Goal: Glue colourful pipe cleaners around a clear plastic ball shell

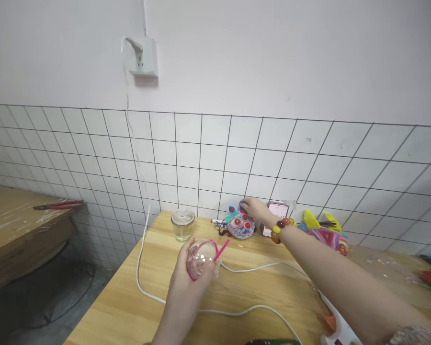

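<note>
My left hand (188,280) is closed around a clear plastic ball (201,258) with a bright pink strip bent around it, one end sticking out at the upper right. It is held above the wooden table. My right hand (255,210) reaches to the table's back, its fingers closed at the blue top of a colourful craft figure (240,225) with red round spots. The fingertips are partly hidden, and a bead bracelet circles that wrist. A glass of clear liquid (183,226) stands just beyond my left hand.
A phone (278,210) leans by the tiled wall behind my right wrist. A fish-shaped craft (328,237) with yellow fins lies to its right. White cable (233,314) loops across the table (129,287); a power strip (339,318) lies at lower right. Red-handled pliers (59,206) rest at left.
</note>
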`<state>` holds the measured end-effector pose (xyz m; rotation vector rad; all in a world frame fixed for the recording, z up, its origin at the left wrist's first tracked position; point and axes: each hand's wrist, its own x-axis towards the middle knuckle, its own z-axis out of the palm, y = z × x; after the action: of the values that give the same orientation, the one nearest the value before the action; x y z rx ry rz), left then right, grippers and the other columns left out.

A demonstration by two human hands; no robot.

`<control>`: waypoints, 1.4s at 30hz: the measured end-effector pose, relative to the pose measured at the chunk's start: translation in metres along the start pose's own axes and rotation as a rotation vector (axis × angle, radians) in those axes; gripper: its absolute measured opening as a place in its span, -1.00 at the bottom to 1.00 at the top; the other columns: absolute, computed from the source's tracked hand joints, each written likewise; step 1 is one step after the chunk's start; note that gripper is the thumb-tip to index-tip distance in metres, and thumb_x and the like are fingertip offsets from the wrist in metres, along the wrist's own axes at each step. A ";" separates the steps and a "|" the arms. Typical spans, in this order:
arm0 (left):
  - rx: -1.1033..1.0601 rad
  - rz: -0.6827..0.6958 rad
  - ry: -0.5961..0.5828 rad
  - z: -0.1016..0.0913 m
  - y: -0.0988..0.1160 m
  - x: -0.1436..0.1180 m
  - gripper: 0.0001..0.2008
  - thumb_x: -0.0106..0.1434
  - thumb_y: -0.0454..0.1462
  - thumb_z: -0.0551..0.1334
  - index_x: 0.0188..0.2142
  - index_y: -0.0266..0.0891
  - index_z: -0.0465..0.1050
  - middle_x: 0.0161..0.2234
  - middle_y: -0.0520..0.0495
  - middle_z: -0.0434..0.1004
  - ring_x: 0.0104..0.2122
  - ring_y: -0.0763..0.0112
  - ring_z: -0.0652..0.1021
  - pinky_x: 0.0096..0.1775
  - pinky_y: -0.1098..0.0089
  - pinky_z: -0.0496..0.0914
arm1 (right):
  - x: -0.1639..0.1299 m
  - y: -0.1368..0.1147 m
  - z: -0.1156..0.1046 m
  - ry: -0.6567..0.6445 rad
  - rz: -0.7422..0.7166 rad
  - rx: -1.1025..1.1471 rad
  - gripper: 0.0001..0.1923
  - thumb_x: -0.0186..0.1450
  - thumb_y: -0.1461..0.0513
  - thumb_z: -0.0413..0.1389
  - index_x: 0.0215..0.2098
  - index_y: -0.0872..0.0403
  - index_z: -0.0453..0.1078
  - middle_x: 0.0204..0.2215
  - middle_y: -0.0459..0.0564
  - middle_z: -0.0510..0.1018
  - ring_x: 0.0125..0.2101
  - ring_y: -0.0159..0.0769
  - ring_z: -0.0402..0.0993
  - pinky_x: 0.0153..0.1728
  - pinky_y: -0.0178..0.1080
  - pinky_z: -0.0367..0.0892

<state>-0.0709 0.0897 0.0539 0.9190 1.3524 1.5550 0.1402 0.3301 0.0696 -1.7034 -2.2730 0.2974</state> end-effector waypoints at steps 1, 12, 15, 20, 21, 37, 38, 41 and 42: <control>0.005 -0.005 0.000 0.000 0.000 0.000 -0.32 -0.02 -0.11 0.32 0.10 -0.20 0.22 -0.06 -0.24 0.50 -0.15 0.11 0.54 -0.14 0.21 0.40 | 0.000 0.001 0.000 0.003 0.002 0.011 -0.77 0.36 0.16 0.06 -0.08 0.09 0.38 -0.11 0.00 0.50 -0.22 -0.27 0.49 -0.20 -0.12 0.43; 0.000 -0.001 0.086 -0.005 0.002 0.004 -0.37 -0.03 -0.13 0.34 0.05 -0.20 0.29 -0.08 -0.19 0.49 -0.12 0.13 0.52 -0.10 0.23 0.34 | -0.026 0.011 0.001 0.127 0.046 0.205 -0.69 0.35 0.16 0.07 0.03 0.07 0.30 -0.08 0.02 0.48 -0.20 -0.25 0.49 -0.18 -0.08 0.43; -0.010 -0.005 0.086 -0.005 0.003 0.003 -0.36 -0.03 -0.11 0.34 0.05 -0.21 0.28 -0.08 -0.20 0.48 -0.13 0.11 0.52 -0.09 0.20 0.34 | -0.039 0.018 0.016 0.168 0.099 0.252 -0.63 0.33 0.14 0.09 0.07 0.07 0.27 -0.01 0.05 0.43 -0.12 -0.18 0.45 -0.12 -0.01 0.39; 0.000 -0.016 0.056 -0.003 0.001 0.002 -0.33 -0.04 -0.10 0.34 0.07 -0.21 0.26 -0.05 -0.21 0.47 -0.11 0.12 0.51 -0.07 0.21 0.32 | -0.048 0.020 0.049 0.129 0.194 0.412 -0.64 0.32 0.15 0.11 0.05 0.10 0.29 0.00 0.05 0.42 -0.08 -0.15 0.43 -0.09 0.01 0.37; 0.003 -0.016 0.052 -0.003 0.001 0.002 -0.34 -0.03 -0.11 0.34 0.07 -0.21 0.26 -0.05 -0.21 0.47 -0.11 0.14 0.51 -0.07 0.22 0.32 | -0.049 0.017 0.055 0.107 0.193 0.458 -0.66 0.32 0.15 0.11 0.03 0.10 0.31 -0.02 0.05 0.44 -0.11 -0.17 0.45 -0.12 -0.01 0.39; -0.047 0.024 0.042 -0.002 -0.008 0.008 -0.33 -0.05 -0.10 0.36 0.04 -0.22 0.27 -0.08 -0.22 0.49 -0.10 0.13 0.50 -0.06 0.20 0.32 | -0.051 -0.013 0.094 0.085 0.018 0.789 -0.63 0.32 0.18 0.11 0.08 0.07 0.27 0.06 0.06 0.39 -0.04 -0.12 0.40 -0.06 0.05 0.34; -0.047 0.024 0.042 -0.002 -0.007 0.007 -0.33 -0.05 -0.09 0.36 0.05 -0.22 0.26 -0.07 -0.23 0.48 -0.10 0.13 0.51 -0.06 0.19 0.33 | -0.052 -0.013 0.095 0.083 0.009 0.791 -0.63 0.32 0.18 0.11 0.08 0.07 0.27 0.05 0.05 0.39 -0.04 -0.13 0.40 -0.05 0.05 0.34; -0.062 0.028 0.053 -0.003 -0.007 0.008 -0.33 -0.05 -0.08 0.36 0.04 -0.20 0.26 -0.06 -0.23 0.47 -0.10 0.13 0.51 -0.05 0.18 0.32 | -0.052 -0.014 0.096 0.066 -0.029 0.810 -0.63 0.32 0.19 0.11 0.08 0.07 0.28 0.05 0.05 0.39 -0.04 -0.13 0.41 -0.06 0.04 0.34; -0.065 0.030 0.063 -0.003 -0.008 0.009 -0.34 -0.05 -0.08 0.36 0.04 -0.20 0.27 -0.06 -0.22 0.47 -0.10 0.13 0.50 -0.05 0.18 0.32 | -0.052 -0.014 0.097 0.055 -0.047 0.820 -0.63 0.32 0.19 0.11 0.08 0.07 0.27 0.05 0.05 0.39 -0.05 -0.13 0.41 -0.06 0.04 0.35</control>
<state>-0.0760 0.0968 0.0457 0.8604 1.3296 1.6533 0.1079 0.2765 -0.0220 -1.1925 -1.7556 0.9903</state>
